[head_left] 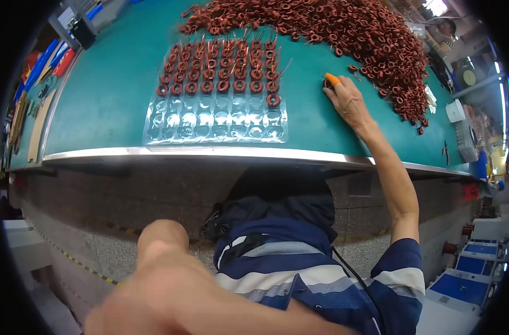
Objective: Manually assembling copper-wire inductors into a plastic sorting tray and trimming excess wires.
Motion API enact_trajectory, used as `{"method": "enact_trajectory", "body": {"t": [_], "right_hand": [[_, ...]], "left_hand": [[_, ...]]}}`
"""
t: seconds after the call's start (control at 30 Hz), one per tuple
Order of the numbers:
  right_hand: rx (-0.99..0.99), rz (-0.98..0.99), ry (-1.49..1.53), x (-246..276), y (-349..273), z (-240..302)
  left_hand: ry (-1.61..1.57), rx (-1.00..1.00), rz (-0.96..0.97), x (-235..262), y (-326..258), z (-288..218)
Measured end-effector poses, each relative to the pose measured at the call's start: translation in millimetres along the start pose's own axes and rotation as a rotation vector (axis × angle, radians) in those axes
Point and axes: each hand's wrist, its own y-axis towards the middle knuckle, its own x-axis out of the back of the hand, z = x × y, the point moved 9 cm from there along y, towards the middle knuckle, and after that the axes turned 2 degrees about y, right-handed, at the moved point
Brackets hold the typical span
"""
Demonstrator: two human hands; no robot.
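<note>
My right hand (pixel 349 100) is over the green table, an orange finger cot on one fingertip. Its fingers close on a small copper-wound ring coil (pixel 326 84), mostly hidden by them. To its left lies a clear plastic blister tray (pixel 179 133). Rows of upright ring coils (pixel 223 86) with wire leads fill its far part, and one more coil (pixel 273 100) sits in the row in front, at the right. The nearer pockets hold nothing. My left hand (pixel 154 279) is raised close to the camera, away from the table, large and blurred; its fingers cannot be made out.
A big heap of copper coils (pixel 343 28) spreads along the table's far and right sides. A metal strip (pixel 210 152) edges the table in front. Pliers (pixel 445 152), a white cup (pixel 455 111) and a wire basket (pixel 467 144) are at the right. A person (pixel 444 36) is at the far right.
</note>
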Motion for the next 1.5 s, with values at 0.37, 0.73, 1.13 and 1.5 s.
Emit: {"method": "enact_trajectory", "body": {"t": [0.37, 0.73, 1.13, 1.5], "right_hand": [[0.015, -0.367, 0.416, 84, -52, 128], [-0.476, -0.060, 0.973, 59, -50, 91], [0.191, -0.429, 0.181, 134, -58, 173], [-0.549, -0.133, 0.969, 81, -73, 90]], "left_hand": [[-0.067, 0.446, 0.160, -93, 5, 194], [-0.254, 0.596, 0.343, -99, -6, 193], [0.424, -0.022, 0.202, -91, 14, 156], [0.227, 0.362, 0.415, -88, 11, 168]]}}
